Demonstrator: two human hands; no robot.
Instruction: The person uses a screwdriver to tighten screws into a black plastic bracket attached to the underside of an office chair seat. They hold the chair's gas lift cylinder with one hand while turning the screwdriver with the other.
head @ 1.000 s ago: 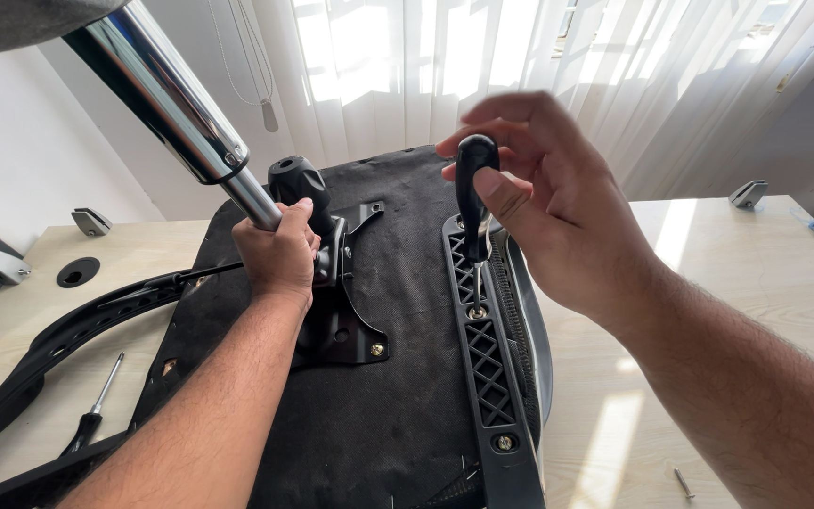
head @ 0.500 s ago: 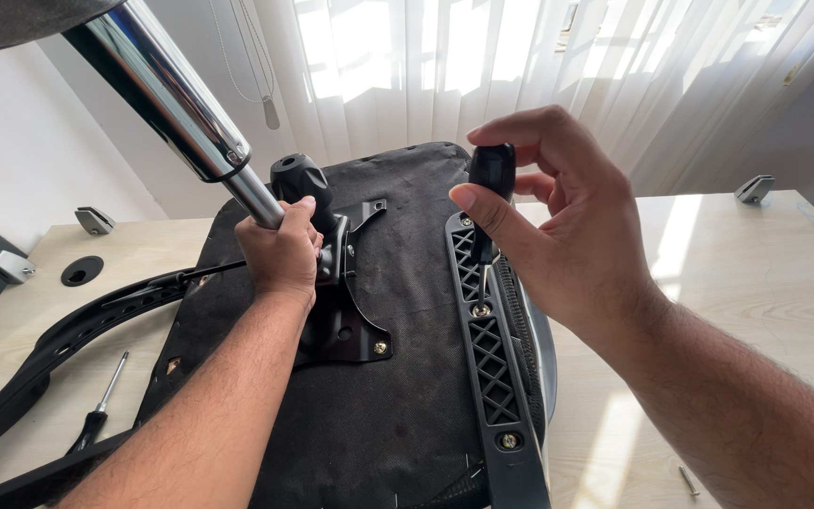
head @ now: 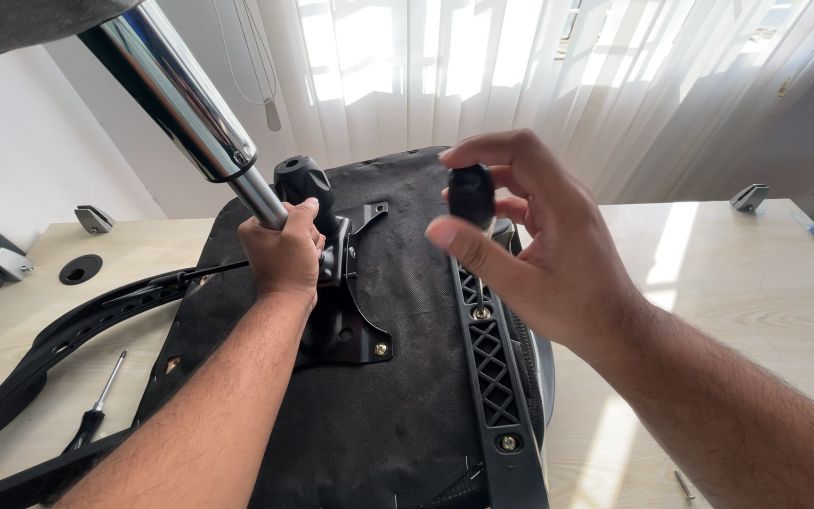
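Left hand clamps the cylinder base; right hand fingers pinch a knob — above the bracket, right of the cylinder.

Screwdriver left of seat

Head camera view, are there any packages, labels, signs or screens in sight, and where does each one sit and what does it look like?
None: no package, label, sign or screen shows in this view.
What is there: an upturned black chair seat on a pale wooden table.
The left hand grips a chrome column.
The right hand holds a small black knob.
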